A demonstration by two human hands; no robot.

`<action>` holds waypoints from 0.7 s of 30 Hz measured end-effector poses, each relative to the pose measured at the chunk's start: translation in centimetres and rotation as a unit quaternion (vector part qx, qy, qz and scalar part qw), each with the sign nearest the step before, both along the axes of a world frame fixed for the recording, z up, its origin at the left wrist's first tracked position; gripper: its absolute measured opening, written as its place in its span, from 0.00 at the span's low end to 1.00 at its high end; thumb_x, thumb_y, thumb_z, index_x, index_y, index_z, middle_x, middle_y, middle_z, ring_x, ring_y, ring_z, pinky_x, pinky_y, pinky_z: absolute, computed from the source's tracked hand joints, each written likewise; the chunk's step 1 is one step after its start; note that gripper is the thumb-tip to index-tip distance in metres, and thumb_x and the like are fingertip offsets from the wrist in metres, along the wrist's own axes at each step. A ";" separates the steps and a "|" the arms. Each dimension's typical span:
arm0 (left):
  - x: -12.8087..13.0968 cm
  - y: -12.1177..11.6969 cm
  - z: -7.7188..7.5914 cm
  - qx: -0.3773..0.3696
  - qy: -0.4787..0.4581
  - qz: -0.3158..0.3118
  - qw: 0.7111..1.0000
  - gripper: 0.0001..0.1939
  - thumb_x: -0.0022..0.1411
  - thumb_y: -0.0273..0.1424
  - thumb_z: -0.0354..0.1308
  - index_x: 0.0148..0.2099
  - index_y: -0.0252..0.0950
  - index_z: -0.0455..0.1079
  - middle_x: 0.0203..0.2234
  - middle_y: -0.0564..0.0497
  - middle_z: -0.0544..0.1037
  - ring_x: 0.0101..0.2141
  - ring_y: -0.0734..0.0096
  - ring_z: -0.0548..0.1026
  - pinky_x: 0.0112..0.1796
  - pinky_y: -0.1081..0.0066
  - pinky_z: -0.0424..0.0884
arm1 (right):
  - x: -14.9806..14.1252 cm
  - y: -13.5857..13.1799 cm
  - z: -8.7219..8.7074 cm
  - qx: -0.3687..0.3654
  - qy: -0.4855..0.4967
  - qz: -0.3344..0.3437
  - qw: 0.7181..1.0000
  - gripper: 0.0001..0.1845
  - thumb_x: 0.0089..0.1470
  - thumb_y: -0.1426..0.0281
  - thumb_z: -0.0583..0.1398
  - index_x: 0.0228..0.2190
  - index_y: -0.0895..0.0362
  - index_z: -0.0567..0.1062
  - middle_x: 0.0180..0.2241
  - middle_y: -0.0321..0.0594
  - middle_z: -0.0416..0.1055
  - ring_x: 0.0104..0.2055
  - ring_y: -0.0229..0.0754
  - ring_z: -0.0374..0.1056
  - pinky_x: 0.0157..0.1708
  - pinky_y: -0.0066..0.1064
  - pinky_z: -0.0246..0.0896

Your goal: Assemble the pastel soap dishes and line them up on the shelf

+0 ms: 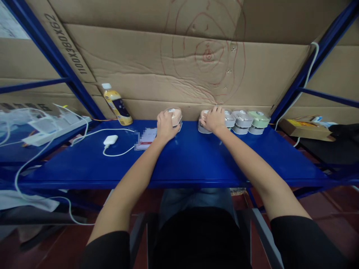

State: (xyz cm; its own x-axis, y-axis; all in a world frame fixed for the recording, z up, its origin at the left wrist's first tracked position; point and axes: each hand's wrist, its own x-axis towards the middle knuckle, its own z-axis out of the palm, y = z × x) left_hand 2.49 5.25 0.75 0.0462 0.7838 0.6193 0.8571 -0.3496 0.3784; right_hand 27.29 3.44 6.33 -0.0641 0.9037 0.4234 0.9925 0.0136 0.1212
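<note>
My left hand (165, 126) is closed around a small peach-lidded container (175, 116) near the back of the blue table, its fingers over the left side. Farther right, my right hand (215, 118) grips another peach-topped container (204, 115) from above, with a grey one (202, 128) beneath it; the hand hides part of both. Right of that hand stand similar small containers stacked in pairs: a grey-green one (230, 118), a greyish-pink one (242, 118) and a light green one (258, 118). Just left of my left hand lies a phone (146, 139), its screen partly blurred.
A yellow drink bottle (117, 106) leans at the back left. A white charger (110, 140) with its cable lies on the blue table (196, 164). Cardboard (134, 63) backs the table between blue posts. An open carton (307, 130) sits right; a power strip (53, 132) lies left.
</note>
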 end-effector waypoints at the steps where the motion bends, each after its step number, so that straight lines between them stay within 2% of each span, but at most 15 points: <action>1: 0.0 0.0 0.0 -0.001 -0.003 0.001 1.000 0.33 0.62 0.33 0.69 0.67 0.35 0.65 0.68 0.30 0.62 0.72 0.28 0.58 0.71 0.36 0.60 | 0.4 0.0 0.2 0.002 -0.021 0.017 1.000 0.43 0.69 0.46 0.55 0.65 0.70 0.72 0.65 0.73 0.67 0.66 0.77 0.60 0.63 0.63 0.52; 3: 0.0 0.0 0.0 0.000 -0.005 0.001 1.000 0.33 0.62 0.33 0.69 0.67 0.35 0.65 0.68 0.29 0.62 0.72 0.27 0.59 0.70 0.35 0.60 | 1.2 0.3 0.9 -0.012 -0.055 0.067 0.996 0.43 0.66 0.48 0.60 0.69 0.65 0.69 0.69 0.70 0.64 0.70 0.75 0.58 0.65 0.60 0.52; 6: 0.0 0.2 -0.2 0.004 -0.003 0.001 1.000 0.34 0.61 0.33 0.68 0.67 0.35 0.65 0.68 0.29 0.62 0.72 0.26 0.58 0.70 0.33 0.61 | 2.4 1.0 2.4 -0.087 -0.079 0.135 0.984 0.44 0.62 0.54 0.66 0.73 0.55 0.66 0.73 0.62 0.62 0.72 0.72 0.60 0.65 0.55 0.57; 8: 0.0 0.3 -0.3 0.006 -0.002 0.001 1.000 0.34 0.61 0.33 0.68 0.68 0.36 0.65 0.68 0.29 0.63 0.72 0.26 0.59 0.69 0.32 0.61 | 3.1 1.3 3.3 -0.142 -0.084 0.158 0.974 0.40 0.62 0.58 0.66 0.72 0.51 0.68 0.71 0.57 0.68 0.67 0.68 0.68 0.60 0.50 0.63; 10: -0.1 0.3 -0.4 0.007 -0.005 0.003 1.000 0.35 0.61 0.34 0.68 0.68 0.36 0.65 0.69 0.29 0.63 0.71 0.26 0.59 0.68 0.32 0.62 | 3.5 1.4 4.0 -0.167 -0.086 0.164 0.969 0.36 0.62 0.62 0.67 0.69 0.50 0.71 0.65 0.53 0.76 0.61 0.63 0.74 0.54 0.44 0.66; 13: 0.0 -0.1 -0.2 0.007 -0.002 0.013 1.000 0.39 0.59 0.36 0.70 0.69 0.35 0.64 0.72 0.27 0.61 0.73 0.22 0.56 0.69 0.30 0.58 | 3.9 1.1 4.3 -0.157 -0.083 0.157 0.972 0.30 0.64 0.63 0.67 0.66 0.49 0.74 0.58 0.52 0.81 0.56 0.61 0.78 0.48 0.41 0.67; 16: 0.6 -0.8 0.2 0.026 0.011 0.005 1.000 0.43 0.59 0.37 0.70 0.72 0.33 0.61 0.75 0.25 0.56 0.76 0.19 0.49 0.72 0.28 0.49 | 4.3 0.6 3.8 -0.131 -0.074 0.154 0.977 0.28 0.66 0.61 0.67 0.65 0.49 0.75 0.57 0.53 0.82 0.56 0.64 0.78 0.48 0.43 0.68; 18: 1.8 -1.2 0.4 0.053 0.022 -0.029 0.998 0.43 0.61 0.38 0.69 0.73 0.33 0.59 0.76 0.25 0.56 0.77 0.23 0.48 0.73 0.30 0.46 | 4.8 0.5 3.3 -0.109 -0.066 0.166 0.978 0.27 0.67 0.62 0.66 0.65 0.50 0.76 0.59 0.54 0.81 0.58 0.65 0.77 0.50 0.44 0.69; 21: 5.6 -1.1 0.4 0.071 0.039 -0.111 0.990 0.44 0.61 0.40 0.71 0.73 0.31 0.59 0.74 0.25 0.61 0.76 0.28 0.55 0.74 0.37 0.49 | 5.5 0.4 2.5 -0.083 -0.051 0.191 0.977 0.27 0.68 0.63 0.66 0.65 0.51 0.75 0.63 0.54 0.77 0.61 0.64 0.75 0.54 0.45 0.69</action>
